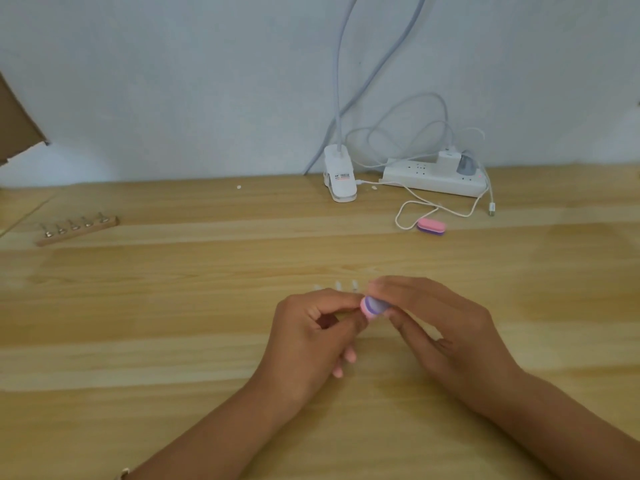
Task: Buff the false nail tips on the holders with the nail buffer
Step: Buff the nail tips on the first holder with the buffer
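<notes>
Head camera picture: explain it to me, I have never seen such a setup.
No machine here: a person wears one camera on the head, looking down at their own two bare hands. The right hand pinches a small pink and purple nail buffer. The left hand, fingers curled, meets it; whatever it pinches is hidden. On the pale wooden table lie a second pink and purple buffer, a wooden rack of metal holders, a white clip lamp and a white power strip.

Your right hand (440,327) covers most of the nail buffer (373,306), and the bit that shows is blurred. You can't tell what, if anything, your left hand (311,341) pinches, and the pale nail tips (337,285) just behind are too faint to count.
</notes>
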`<state>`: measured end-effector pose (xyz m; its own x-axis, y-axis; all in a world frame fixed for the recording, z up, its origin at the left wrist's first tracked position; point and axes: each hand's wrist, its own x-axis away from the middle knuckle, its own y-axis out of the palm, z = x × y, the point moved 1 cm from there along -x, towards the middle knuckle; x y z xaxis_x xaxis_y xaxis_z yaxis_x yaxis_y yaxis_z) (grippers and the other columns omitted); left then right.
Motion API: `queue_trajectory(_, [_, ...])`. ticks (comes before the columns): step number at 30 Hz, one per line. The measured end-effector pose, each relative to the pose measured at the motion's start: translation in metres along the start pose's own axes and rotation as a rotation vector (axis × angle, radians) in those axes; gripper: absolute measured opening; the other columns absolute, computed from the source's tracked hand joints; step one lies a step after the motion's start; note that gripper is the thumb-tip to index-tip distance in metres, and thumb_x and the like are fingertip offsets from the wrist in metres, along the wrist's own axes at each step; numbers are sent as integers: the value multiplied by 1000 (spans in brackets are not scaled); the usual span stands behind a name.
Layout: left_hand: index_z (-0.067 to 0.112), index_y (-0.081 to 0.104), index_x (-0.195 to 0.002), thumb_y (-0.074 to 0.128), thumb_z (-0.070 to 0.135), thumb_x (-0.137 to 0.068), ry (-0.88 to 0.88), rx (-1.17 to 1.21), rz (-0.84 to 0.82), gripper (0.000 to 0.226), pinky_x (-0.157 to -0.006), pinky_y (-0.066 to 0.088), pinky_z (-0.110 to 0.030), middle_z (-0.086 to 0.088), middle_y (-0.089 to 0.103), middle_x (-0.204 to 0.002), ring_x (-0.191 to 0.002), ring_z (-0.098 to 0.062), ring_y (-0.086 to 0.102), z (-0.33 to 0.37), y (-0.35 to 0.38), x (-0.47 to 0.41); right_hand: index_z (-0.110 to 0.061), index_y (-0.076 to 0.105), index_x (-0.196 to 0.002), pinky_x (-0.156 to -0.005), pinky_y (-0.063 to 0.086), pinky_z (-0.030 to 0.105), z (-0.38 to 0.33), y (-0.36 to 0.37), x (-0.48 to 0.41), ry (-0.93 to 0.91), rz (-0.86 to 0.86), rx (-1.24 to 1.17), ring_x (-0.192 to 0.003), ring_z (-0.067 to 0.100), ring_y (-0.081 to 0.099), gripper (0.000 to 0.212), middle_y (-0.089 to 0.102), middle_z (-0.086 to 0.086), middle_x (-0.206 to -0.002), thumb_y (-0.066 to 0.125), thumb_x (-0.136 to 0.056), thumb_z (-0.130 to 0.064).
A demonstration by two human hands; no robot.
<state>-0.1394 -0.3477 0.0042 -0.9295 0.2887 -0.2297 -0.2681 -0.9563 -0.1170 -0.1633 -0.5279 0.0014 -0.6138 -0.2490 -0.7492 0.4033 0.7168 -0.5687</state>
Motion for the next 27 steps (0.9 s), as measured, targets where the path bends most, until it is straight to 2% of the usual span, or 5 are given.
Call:
queue_trajectory(8, [13, 79, -86, 72, 1, -83, -6, 50, 32, 14, -34, 43, -23, -5, 73, -85, -45, -18, 60, 1, -1, 2, -2, 72, -109, -95, 50, 21, 10, -13, -1, 106, 103, -13, -103, 12, 69, 26, 72, 2, -108, 71, -85, 8])
queue_trajectory(12, [24, 80, -86, 71, 23, -81, 14, 39, -24, 10, -37, 44, -24, 1, 71, -72, -47, -15, 62, 3, -1, 4, -1, 72, -113, -97, 49, 20, -7, 2, 3, -36, 36, -18, -109, 12, 66, 23, 70, 4, -116, 65, -91, -1])
queue_trajectory(17, [15, 79, -91, 71, 4, -83, -24, 48, 9, 16, -37, 45, -24, -3, 74, -85, -52, -19, 66, 0, -4, 2, 0, 72, -110, -93, 54, 30, 8, -5, -1, 3, 58, 39, -103, 18, 69, 25, 71, 7, -113, 66, -86, 4])
queue_trajectory(23, [23, 80, -89, 73, 15, -85, 16, 28, -49, 11, -38, 46, -25, 1, 75, -84, -55, -17, 66, 1, -4, 4, -2, 72, -113, -96, 51, 23, 3, 1, 4, -80, -9, 39, -110, 15, 66, 29, 69, 7, -119, 67, -86, 6])
queue_trajectory(27, [18, 79, -91, 72, 13, -83, -53, 64, 18, 12, -39, 46, -26, -7, 74, -80, -54, -35, 65, -2, -5, 4, -6, 70, -113, -97, 47, 17, 9, -7, 0, 46, 79, 49, -105, 11, 66, 29, 70, -1, -114, 67, -86, 3])
